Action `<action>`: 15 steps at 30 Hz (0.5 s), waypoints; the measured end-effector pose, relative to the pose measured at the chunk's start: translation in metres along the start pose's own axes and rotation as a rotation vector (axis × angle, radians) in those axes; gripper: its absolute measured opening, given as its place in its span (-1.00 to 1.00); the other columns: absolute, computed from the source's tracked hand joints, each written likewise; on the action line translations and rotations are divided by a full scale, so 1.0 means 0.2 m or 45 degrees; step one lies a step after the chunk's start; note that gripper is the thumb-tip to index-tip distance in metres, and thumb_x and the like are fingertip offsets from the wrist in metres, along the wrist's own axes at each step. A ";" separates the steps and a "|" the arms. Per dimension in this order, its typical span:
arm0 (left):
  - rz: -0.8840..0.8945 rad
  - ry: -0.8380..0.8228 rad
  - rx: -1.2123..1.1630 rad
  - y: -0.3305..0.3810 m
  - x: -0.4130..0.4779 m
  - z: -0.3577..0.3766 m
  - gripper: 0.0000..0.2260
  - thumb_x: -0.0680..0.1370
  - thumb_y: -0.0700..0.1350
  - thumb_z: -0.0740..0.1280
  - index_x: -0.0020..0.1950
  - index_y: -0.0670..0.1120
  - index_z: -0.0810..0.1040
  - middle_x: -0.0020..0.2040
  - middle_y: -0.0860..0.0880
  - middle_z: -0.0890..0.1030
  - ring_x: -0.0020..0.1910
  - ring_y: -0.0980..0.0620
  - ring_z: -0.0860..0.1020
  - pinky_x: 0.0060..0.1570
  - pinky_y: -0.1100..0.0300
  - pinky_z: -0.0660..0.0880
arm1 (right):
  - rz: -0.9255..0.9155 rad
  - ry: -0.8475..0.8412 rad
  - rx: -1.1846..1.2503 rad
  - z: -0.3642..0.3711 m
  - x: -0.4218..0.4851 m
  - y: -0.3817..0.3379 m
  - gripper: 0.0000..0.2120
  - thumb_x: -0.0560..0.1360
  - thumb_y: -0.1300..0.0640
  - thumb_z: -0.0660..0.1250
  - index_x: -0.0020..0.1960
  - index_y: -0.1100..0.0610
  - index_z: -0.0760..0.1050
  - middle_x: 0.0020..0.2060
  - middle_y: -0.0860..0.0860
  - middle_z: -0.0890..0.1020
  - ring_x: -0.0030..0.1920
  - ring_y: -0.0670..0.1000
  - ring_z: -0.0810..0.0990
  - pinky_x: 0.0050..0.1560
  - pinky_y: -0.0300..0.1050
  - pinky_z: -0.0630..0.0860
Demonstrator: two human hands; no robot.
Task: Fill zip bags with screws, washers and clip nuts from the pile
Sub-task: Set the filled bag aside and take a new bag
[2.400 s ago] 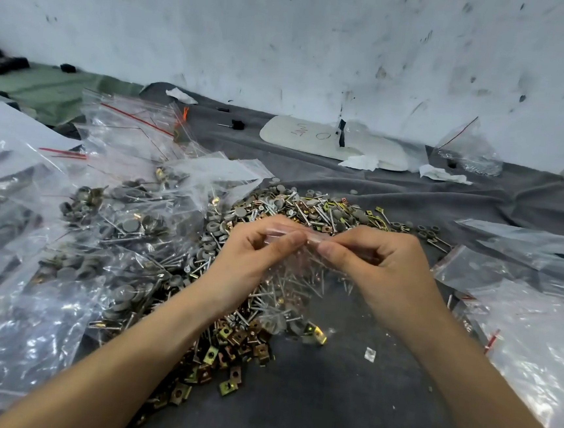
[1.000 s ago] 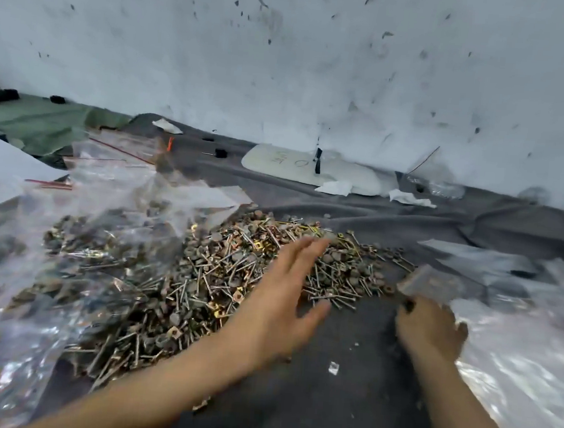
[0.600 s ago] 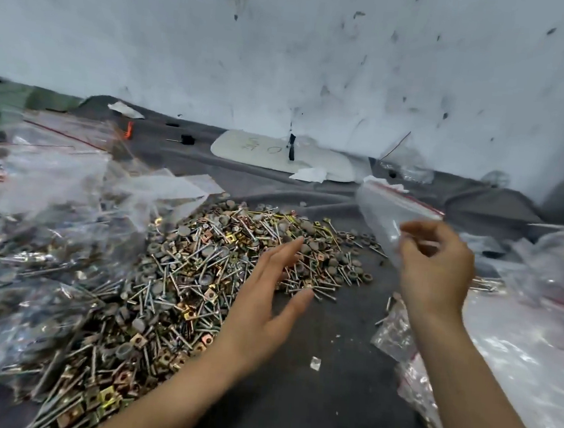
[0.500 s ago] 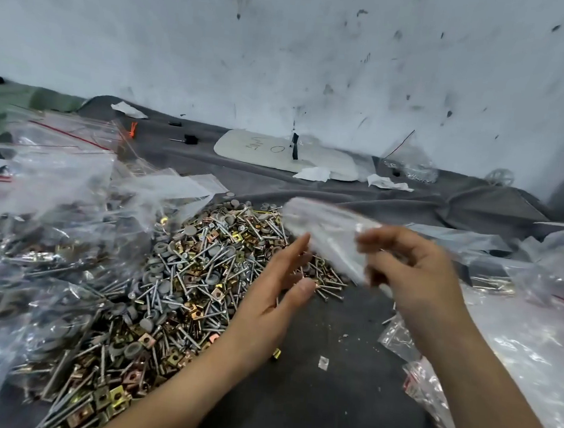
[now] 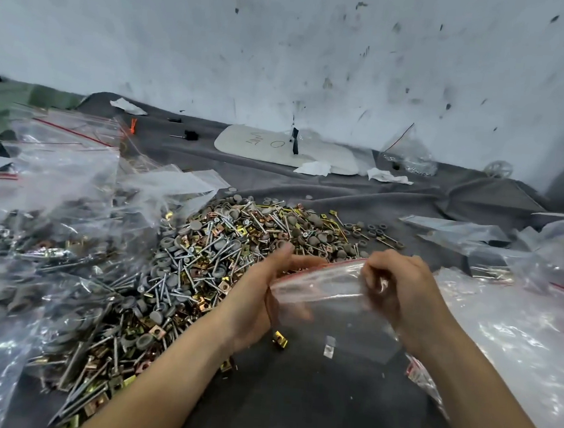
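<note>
I'm pinching the red zip strip: right fingers curling on its right end, left thumb and fingers clamping the left end, so right hand and left hand are both gripping the empty zip bag. It's hanging just above the grey cloth, at the near edge of the pile. Mouth facing up toward the pile, long axis seemingly running left-right along the strip. I'm judging this as mouth-opening; next needs lips peeled apart, one hand freed for scooping
</note>
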State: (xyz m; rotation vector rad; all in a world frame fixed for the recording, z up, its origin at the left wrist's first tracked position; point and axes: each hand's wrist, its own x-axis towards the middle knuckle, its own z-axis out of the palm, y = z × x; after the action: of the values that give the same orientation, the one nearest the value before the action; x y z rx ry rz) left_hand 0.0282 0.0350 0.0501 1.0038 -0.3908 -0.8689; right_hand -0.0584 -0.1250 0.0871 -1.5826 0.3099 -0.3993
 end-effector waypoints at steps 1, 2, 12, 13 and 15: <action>-0.049 -0.036 0.034 -0.01 0.00 0.00 -0.62 0.42 0.07 0.32 0.06 -0.16 0.66 0.08 -0.18 0.65 -0.08 -0.07 0.61 -0.22 0.17 0.60 | 0.028 0.030 -0.026 0.00 0.00 0.00 -0.58 0.46 0.23 0.20 -0.58 0.13 0.40 -0.57 0.05 0.39 -0.53 0.00 0.36 -0.51 -0.20 0.28; -0.077 -0.069 0.066 -0.02 0.01 -0.01 -0.68 0.41 -0.02 0.34 0.06 -0.17 0.66 0.03 -0.17 0.66 -0.14 -0.02 0.62 -0.22 0.19 0.60 | 0.048 0.056 -0.061 -0.01 0.00 0.01 -0.58 0.47 0.22 0.22 -0.58 0.12 0.40 -0.57 0.04 0.39 -0.53 -0.02 0.36 -0.51 -0.20 0.29; 0.043 -0.008 0.155 -0.06 0.03 -0.01 -0.87 0.35 -0.24 0.42 -0.13 -0.10 0.64 -0.17 -0.19 0.64 -0.29 -0.02 0.60 -0.29 0.21 0.58 | -0.294 0.038 -0.708 0.00 0.00 0.02 -0.55 0.40 0.34 0.41 0.09 -0.15 0.53 0.06 -0.17 0.55 0.05 -0.20 0.54 0.02 -0.28 0.51; 0.039 -0.014 0.180 -0.06 0.03 -0.01 -0.89 0.35 -0.22 0.42 -0.15 -0.11 0.61 -0.20 -0.18 0.63 -0.31 -0.02 0.59 -0.32 0.22 0.57 | -0.338 -0.034 -0.759 0.00 0.00 0.01 -0.51 0.38 0.37 0.40 0.10 -0.17 0.53 0.09 -0.19 0.53 0.09 -0.25 0.50 0.09 -0.37 0.44; 0.033 -0.030 0.225 -0.06 0.03 0.00 -0.92 0.35 -0.20 0.41 -0.18 -0.13 0.57 -0.25 -0.14 0.60 -0.33 -0.01 0.55 -0.34 0.24 0.53 | -0.334 -0.171 -0.784 0.00 -0.01 0.00 -0.62 0.36 0.38 0.42 -0.05 -0.08 0.61 -0.03 -0.15 0.61 0.01 -0.21 0.55 0.03 -0.40 0.42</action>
State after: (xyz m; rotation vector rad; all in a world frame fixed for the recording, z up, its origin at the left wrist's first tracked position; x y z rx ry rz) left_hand 0.0265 0.0274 0.0396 1.1494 -0.5060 -0.8334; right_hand -0.0600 -0.1241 0.0867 -2.2568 0.1223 -0.4188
